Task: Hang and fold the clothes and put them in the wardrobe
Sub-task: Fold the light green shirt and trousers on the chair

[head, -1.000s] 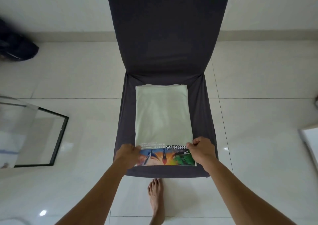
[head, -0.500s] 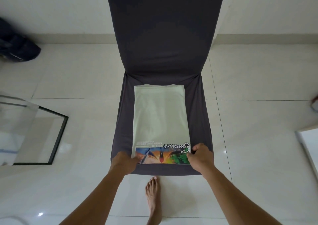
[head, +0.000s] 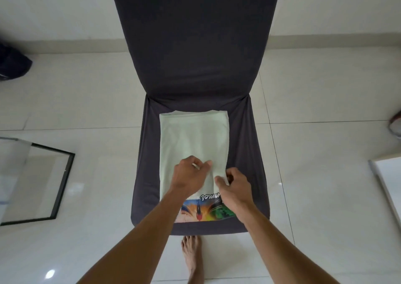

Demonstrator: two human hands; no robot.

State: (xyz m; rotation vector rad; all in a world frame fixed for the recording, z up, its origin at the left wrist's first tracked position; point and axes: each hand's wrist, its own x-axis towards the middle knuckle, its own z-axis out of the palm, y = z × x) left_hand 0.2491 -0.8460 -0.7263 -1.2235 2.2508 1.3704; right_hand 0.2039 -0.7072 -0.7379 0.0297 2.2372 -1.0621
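Folded shirt point(head: 193, 140) on chair point(head: 245, 153) seat; frame point(head: 63, 186) left of chair

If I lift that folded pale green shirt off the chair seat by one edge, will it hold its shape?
Probably not. The folded shirt looks like thin, soft cloth, already puckering where the left hand and right hand pinch it, so it would likely droop and unfold. It seems light. Supporting it from beneath looks safer than pulling across the chair cover.

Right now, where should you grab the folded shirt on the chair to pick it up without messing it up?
Probably by its two long sides, one hand each, coming in from left and right. The folded shirt lies flat as a long rectangle on the chair seat, so sliding fingers under both long edges should support the layers and keep the fold together.
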